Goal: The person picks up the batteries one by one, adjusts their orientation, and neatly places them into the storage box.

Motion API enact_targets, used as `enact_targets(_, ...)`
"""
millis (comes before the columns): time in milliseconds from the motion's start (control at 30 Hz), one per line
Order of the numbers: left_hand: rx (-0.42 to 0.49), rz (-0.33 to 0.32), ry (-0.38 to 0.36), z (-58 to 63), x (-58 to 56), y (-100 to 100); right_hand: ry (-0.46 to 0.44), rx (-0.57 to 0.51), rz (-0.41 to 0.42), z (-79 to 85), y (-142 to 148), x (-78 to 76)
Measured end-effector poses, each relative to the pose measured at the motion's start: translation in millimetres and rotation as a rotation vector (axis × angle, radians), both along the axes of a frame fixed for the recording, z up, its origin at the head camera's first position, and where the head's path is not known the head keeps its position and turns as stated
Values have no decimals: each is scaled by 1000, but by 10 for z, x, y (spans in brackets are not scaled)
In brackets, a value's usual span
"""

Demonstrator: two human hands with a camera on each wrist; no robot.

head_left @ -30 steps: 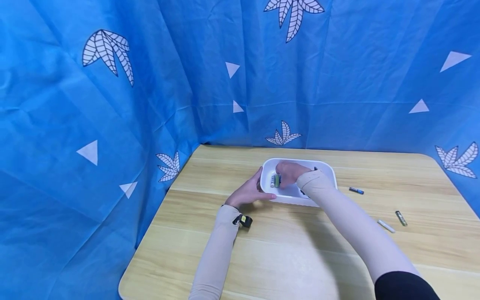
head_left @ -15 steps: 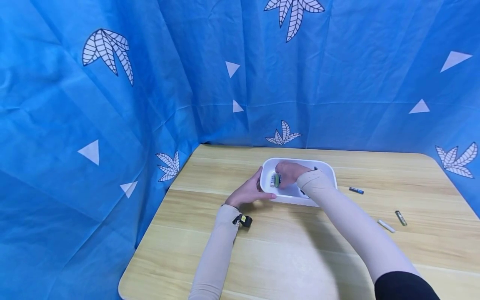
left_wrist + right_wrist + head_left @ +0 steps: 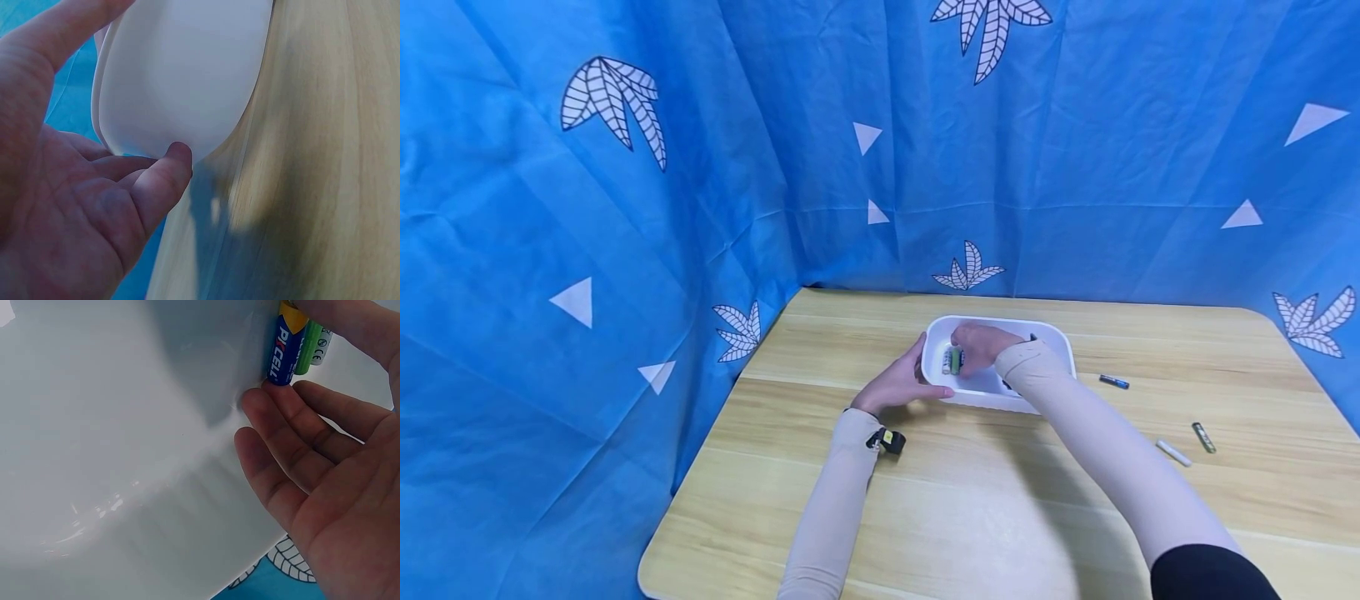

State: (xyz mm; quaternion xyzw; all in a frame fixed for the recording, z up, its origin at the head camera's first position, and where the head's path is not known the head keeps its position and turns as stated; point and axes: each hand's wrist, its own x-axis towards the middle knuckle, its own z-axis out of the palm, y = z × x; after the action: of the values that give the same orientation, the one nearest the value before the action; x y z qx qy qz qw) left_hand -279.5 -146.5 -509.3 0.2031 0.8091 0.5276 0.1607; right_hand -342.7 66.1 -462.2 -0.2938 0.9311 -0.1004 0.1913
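A white plastic bin [image 3: 1000, 398] stands on the table, and my left hand [image 3: 901, 382] grips its left end. In the left wrist view, digits of that hand [image 3: 75, 194] lie against the bin's outer wall [image 3: 181, 69]. My right hand [image 3: 981, 346] is down inside the bin. Between its thumb and fingertips, in the right wrist view, it pinches a blue and yellow battery [image 3: 289, 345] end to end. Beside that battery are a green battery [image 3: 955, 361] and a white battery [image 3: 947, 362], lined up near the bin's left end. My right forearm hides part of the bin.
To the right of the bin a blue and black battery [image 3: 1114, 382] lies on the wooden table [image 3: 970, 517]. Farther right lie a dark battery [image 3: 1203, 437] and a white battery [image 3: 1173, 452]. A blue patterned curtain [image 3: 1075, 167] hangs behind and at the left.
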Motion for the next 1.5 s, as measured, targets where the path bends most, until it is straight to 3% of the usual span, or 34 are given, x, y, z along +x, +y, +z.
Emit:
enact_targets(433,2,-3,2,6,7,13,12,2,27,0,21,-2)
enact_targets(833,-5,-15,7,4,16,23,-33,19,-31,18,37,18)
enact_targets(1000,4,-23,14,7,19,27,-61,17,-50,147,43,29)
enact_targets(1200,1,-21,21,25,28,16,-15,-4,23,369,93,40)
enact_targets(1333,-9,-7,11,21,31,9,26,-60,41,510,181,113)
enact_targets(1500,-18,7,4,12,31,7,47,-159,-8,633,360,187)
